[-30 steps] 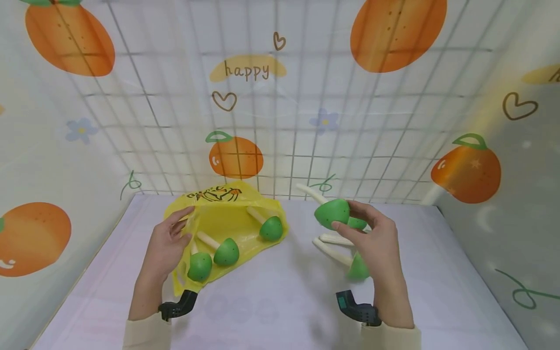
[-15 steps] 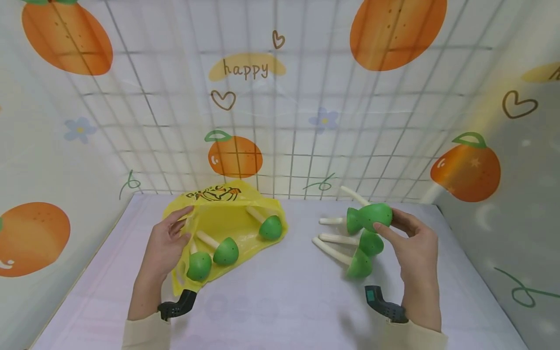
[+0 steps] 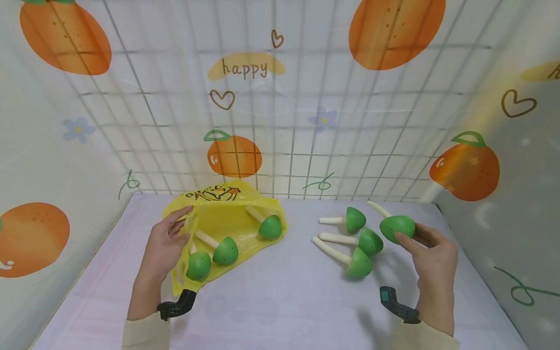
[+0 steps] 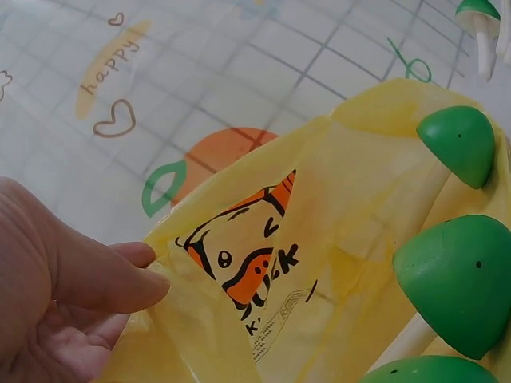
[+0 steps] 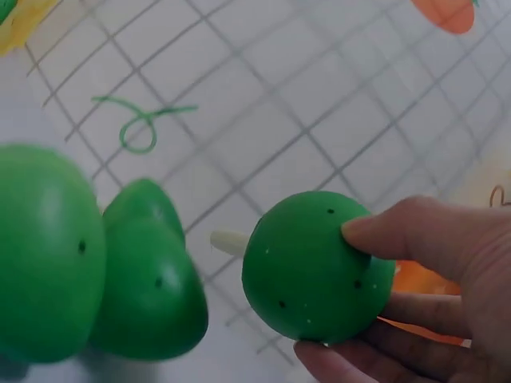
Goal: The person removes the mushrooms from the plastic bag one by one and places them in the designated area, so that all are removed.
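Note:
At the left of the head view lies a yellow bag with its mouth held apart; inside rest three green-capped mushrooms with pale stems, one of them a green mushroom. My left hand pinches the bag's left edge between thumb and fingers, also plain in the left wrist view. On the right, my right hand grips another mushroom by its cap, stem pointing up and left. Just left of it, three mushrooms lie in a row, caps to the right: a top one, a middle one and a lower one.
A pale tabletop spreads under everything. Behind it stands a wire grid covered by a translucent sheet printed with oranges and hearts, and similar printed sheets close in both sides.
My right hand has moved right with its mushroom, from above the other mushrooms to beside them, and the three there are now uncovered. The left hand and the bag look nearly unchanged.

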Action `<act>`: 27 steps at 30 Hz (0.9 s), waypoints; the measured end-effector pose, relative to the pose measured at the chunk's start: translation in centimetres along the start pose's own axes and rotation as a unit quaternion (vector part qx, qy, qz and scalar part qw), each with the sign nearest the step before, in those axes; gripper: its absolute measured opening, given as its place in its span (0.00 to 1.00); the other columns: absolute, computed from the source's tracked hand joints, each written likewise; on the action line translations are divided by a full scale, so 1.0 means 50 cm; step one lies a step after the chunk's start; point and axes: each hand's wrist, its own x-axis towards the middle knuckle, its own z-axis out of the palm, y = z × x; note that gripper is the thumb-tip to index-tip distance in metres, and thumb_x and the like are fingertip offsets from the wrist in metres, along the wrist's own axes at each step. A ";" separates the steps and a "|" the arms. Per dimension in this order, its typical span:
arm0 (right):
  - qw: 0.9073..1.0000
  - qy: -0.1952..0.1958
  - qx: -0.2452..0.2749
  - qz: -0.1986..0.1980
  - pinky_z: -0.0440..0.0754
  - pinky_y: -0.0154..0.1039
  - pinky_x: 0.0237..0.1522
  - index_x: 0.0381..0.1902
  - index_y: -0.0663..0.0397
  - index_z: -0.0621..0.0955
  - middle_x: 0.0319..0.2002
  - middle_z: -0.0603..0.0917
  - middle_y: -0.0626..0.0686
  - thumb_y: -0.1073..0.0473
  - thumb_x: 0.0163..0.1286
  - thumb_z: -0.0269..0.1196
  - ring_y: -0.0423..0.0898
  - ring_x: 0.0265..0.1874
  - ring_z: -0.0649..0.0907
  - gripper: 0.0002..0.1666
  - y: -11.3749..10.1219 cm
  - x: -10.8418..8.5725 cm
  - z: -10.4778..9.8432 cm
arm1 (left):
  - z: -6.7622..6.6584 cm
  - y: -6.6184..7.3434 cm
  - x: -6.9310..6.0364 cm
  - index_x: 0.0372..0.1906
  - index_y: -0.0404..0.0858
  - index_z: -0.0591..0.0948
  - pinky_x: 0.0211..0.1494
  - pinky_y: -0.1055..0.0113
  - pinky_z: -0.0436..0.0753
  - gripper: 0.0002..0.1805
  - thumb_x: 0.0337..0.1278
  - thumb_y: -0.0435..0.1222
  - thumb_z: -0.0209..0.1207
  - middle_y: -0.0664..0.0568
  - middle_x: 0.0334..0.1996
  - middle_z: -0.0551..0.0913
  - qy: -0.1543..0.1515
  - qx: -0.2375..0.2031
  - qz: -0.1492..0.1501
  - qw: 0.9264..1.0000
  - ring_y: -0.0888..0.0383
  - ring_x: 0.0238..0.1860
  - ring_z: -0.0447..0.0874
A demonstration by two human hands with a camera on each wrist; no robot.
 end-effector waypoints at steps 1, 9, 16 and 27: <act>1.000 0.002 -0.008 0.005 0.75 0.53 0.69 0.76 0.51 0.75 0.62 0.82 0.53 0.53 0.68 0.74 0.50 0.67 0.73 0.40 0.005 0.003 0.000 | 0.000 0.000 0.000 0.78 0.41 0.71 0.72 0.53 0.74 0.35 0.70 0.18 0.52 0.47 0.79 0.65 0.000 0.000 0.000 1.000 0.47 0.76 0.68; 1.000 -0.006 -0.015 0.017 0.84 0.22 0.41 0.75 0.59 0.74 0.68 0.78 0.63 0.55 0.68 0.74 0.45 0.55 0.81 0.41 0.038 0.020 -0.002 | -0.001 0.000 -0.001 0.78 0.41 0.71 0.66 0.65 0.80 0.34 0.70 0.18 0.52 0.47 0.78 0.67 0.000 -0.003 0.003 1.000 0.47 0.74 0.71; 0.999 -0.008 -0.012 0.035 0.81 0.19 0.35 0.76 0.60 0.72 0.70 0.76 0.65 0.56 0.70 0.72 0.46 0.52 0.80 0.41 0.057 0.031 0.001 | -0.001 -0.001 -0.001 0.78 0.40 0.71 0.59 0.76 0.81 0.35 0.69 0.17 0.53 0.47 0.78 0.67 -0.001 -0.013 0.007 1.000 0.46 0.74 0.71; 0.997 -0.005 -0.040 0.065 0.78 0.50 0.69 0.79 0.60 0.67 0.74 0.72 0.65 0.55 0.73 0.68 0.59 0.69 0.73 0.42 0.080 0.046 0.013 | 0.001 0.009 -0.003 0.78 0.41 0.71 0.78 0.44 0.67 0.35 0.69 0.17 0.52 0.45 0.80 0.62 0.005 0.017 -0.005 1.000 0.42 0.78 0.63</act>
